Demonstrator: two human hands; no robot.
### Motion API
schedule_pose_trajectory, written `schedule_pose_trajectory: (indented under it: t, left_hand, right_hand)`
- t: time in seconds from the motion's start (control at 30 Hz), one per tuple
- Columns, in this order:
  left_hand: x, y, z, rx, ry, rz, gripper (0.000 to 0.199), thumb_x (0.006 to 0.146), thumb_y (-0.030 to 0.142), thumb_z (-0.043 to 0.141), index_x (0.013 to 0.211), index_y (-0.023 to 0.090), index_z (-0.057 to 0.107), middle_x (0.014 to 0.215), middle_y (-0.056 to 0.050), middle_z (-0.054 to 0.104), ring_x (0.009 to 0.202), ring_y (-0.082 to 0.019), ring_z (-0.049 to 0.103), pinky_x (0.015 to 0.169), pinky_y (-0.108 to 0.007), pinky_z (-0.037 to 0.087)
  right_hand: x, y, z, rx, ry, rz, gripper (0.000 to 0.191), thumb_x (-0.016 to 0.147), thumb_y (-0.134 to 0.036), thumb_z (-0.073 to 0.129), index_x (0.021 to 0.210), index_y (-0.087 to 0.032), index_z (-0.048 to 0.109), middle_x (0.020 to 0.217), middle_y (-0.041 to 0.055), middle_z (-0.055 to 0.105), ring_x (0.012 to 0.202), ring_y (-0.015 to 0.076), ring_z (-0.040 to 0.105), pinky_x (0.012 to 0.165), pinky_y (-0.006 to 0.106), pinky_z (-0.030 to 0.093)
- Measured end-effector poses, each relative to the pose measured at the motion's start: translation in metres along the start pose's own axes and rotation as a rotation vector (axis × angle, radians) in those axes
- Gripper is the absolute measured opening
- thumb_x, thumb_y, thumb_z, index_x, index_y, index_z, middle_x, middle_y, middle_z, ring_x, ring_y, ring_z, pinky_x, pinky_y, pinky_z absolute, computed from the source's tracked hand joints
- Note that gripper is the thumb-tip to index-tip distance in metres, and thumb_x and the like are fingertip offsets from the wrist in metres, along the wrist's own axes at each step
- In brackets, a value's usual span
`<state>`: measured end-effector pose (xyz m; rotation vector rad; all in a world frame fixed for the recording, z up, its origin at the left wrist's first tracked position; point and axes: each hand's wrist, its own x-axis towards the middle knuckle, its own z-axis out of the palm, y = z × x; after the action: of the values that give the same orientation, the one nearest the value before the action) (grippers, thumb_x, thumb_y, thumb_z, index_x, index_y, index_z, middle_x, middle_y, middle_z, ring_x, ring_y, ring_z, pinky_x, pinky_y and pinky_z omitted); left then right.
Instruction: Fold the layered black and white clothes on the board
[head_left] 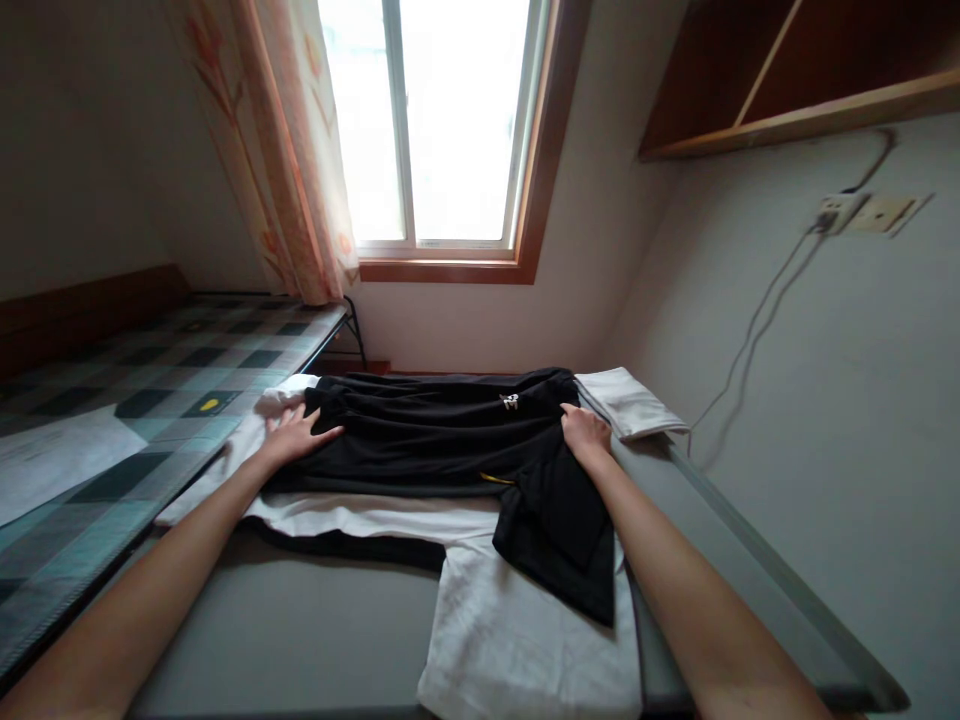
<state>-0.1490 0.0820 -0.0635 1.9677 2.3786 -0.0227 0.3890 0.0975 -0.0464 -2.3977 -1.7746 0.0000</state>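
Note:
A black T-shirt (420,430) with a small white print lies spread sideways over a white T-shirt (525,620). One short black sleeve (559,530) hangs toward me, and a thin yellow strip shows beside it. My left hand (294,437) lies with fingers apart on the left end of the black shirt, by a bunched bit of white cloth. At the other end, my right hand (587,434) is closed on the edge of the black shirt near its sleeve. Another dark layer peeks out under the white shirt.
The clothes lie on a grey table-like surface (322,630). To the left is a checked bed surface (202,350) with a paper sheet (60,455). A curtain (292,150) hangs by the window. Cords run down the right wall from an outlet (836,213), below a wooden shelf (802,120).

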Motion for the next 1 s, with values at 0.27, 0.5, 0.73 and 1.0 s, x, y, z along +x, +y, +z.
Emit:
schedule_pose_trajectory:
  t: [0.27, 0.5, 0.73, 1.0]
  left_hand:
    - [0.047, 0.008, -0.001, 0.003, -0.010, 0.002, 0.093, 0.081, 0.079, 0.037, 0.153, 0.021, 0.038, 0.163, -0.020, 0.020, 0.148, -0.046, 0.019, 0.113, -0.066, 0.015]
    - [0.074, 0.013, 0.001, -0.023, 0.033, -0.012, 0.095, 0.079, 0.082, 0.036, 0.152, 0.022, 0.040, 0.163, -0.019, 0.022, 0.147, -0.046, 0.019, 0.112, -0.067, 0.016]
    - [0.067, 0.017, -0.001, -0.018, 0.016, -0.029, 0.095, 0.081, 0.080, 0.031, 0.154, 0.019, 0.035, 0.164, -0.018, 0.017, 0.150, -0.042, 0.015, 0.115, -0.066, 0.013]
    - [0.030, 0.013, -0.003, 0.008, 0.004, -0.045, 0.096, 0.081, 0.081, 0.030, 0.156, 0.020, 0.031, 0.164, -0.017, 0.017, 0.148, -0.044, 0.017, 0.113, -0.067, 0.016]
  right_hand:
    - [0.034, -0.015, 0.006, -0.031, -0.022, -0.007, 0.048, 0.099, -0.027, 0.032, 0.139, -0.033, 0.058, 0.125, 0.0097, 0.069, 0.105, 0.0242, 0.067, 0.083, 0.032, 0.050]
    - [0.059, -0.028, 0.008, -0.043, -0.024, 0.016, 0.051, 0.099, -0.023, 0.030, 0.139, -0.033, 0.058, 0.123, 0.0116, 0.068, 0.103, 0.0252, 0.068, 0.083, 0.035, 0.052]
    - [0.058, -0.029, 0.003, -0.066, -0.053, -0.003, 0.051, 0.099, -0.020, 0.030, 0.140, -0.031, 0.057, 0.122, 0.0130, 0.069, 0.106, 0.0270, 0.068, 0.084, 0.035, 0.052]
    - [0.026, -0.013, -0.005, -0.182, -0.085, -0.070, 0.051, 0.100, -0.020, 0.027, 0.140, -0.029, 0.057, 0.118, 0.0161, 0.071, 0.104, 0.0283, 0.070, 0.082, 0.037, 0.053]
